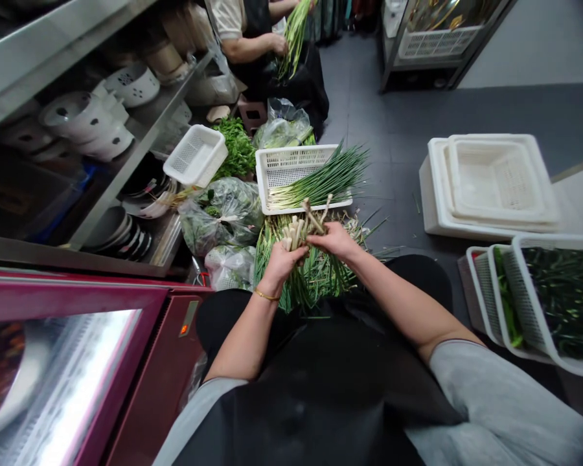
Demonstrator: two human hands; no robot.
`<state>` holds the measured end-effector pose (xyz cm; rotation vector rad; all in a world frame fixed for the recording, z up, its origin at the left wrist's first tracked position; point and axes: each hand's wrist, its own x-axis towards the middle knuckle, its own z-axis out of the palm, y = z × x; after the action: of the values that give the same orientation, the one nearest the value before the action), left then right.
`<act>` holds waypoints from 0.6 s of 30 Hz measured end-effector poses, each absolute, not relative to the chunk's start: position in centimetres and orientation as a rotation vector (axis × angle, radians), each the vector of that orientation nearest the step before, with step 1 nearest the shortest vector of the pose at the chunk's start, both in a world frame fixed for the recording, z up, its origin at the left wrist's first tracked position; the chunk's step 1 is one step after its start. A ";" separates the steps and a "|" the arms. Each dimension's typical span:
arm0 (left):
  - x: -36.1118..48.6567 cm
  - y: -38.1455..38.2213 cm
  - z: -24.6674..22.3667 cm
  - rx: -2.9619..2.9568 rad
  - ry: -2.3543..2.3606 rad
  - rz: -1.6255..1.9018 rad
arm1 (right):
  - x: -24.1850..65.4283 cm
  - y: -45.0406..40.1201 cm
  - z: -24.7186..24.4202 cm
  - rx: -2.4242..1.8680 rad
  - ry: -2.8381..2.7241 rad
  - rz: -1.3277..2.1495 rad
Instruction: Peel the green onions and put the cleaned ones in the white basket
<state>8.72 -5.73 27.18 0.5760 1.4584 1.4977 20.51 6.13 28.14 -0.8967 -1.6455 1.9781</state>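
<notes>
My left hand (pixel 285 262) is closed around a bunch of scallions (pixel 294 230), pale root ends up and green leaves hanging down. My right hand (pixel 337 241) meets it, fingers closed on a few brownish, unpeeled scallion stalks (pixel 313 219) that stick up at a slant. Beneath both hands lies a loose heap of untrimmed scallions (pixel 333 275). Just beyond stands a white slotted basket (pixel 298 155) with cleaned scallions (pixel 328 178) laid in it, their tips over its right side. My fingertips are partly hidden by the stalks.
At left are bagged greens (pixel 223 213), a small white basket (pixel 197 155) and a shelf of dishes (pixel 126 226). Another person (pixel 252 48) sits ahead holding green stalks. Stacked white tubs (pixel 490 181) and baskets of green vegetables (pixel 563 298) stand at right.
</notes>
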 end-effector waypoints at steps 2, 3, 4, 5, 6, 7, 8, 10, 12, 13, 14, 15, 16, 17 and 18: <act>8.4 -6.2 27.2 0.624 1.477 1.451 | 20.9 7.4 28.7 -0.974 -1.521 1.878; 8.1 -6.5 27.2 0.641 1.488 1.429 | 21.4 8.4 29.1 -1.000 -1.442 1.831; 7.9 -6.8 27.2 0.652 1.501 1.410 | 22.1 9.6 29.6 -1.016 -1.359 1.785; 7.7 -7.1 27.1 0.652 1.512 1.398 | 22.8 10.7 30.1 -1.026 -1.284 1.734; 7.6 -7.3 27.1 0.642 1.522 1.393 | 23.5 11.8 30.5 -1.038 -1.225 1.676; 7.5 -7.4 27.0 0.622 1.530 1.396 | 24.1 12.8 30.7 -1.055 -1.188 1.615; 7.4 -7.5 26.9 0.596 1.532 1.405 | 24.5 13.5 30.6 -1.069 -1.183 1.564; 7.4 -7.5 26.7 0.538 1.511 1.442 | 25.0 14.3 29.8 -1.100 -1.300 1.538; 7.3 -7.2 26.6 0.492 1.461 1.477 | 24.8 14.4 28.4 -1.198 -1.565 1.559; 7.2 -7.1 26.5 0.474 1.432 1.489 | 24.6 14.3 27.7 -1.259 -1.708 1.535; 7.1 -7.0 26.5 0.458 1.402 1.496 | 24.2 13.9 27.2 -1.307 -1.822 1.489; 6.9 -6.8 26.5 0.443 1.372 1.501 | 23.9 13.4 26.8 -1.321 -1.885 1.449; 6.7 -6.8 26.5 0.432 1.342 1.500 | 23.5 12.8 26.8 -1.283 -1.902 1.455; 6.5 -6.7 26.4 0.425 1.310 1.492 | 23.1 12.1 26.9 -1.192 -1.888 1.527; 6.4 -6.7 26.4 0.423 1.277 1.478 | 22.7 11.2 27.3 -1.063 -1.859 1.659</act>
<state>6.41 -6.68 26.41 0.4231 1.2771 1.4785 22.65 11.20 27.27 -1.0627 -1.8594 1.6591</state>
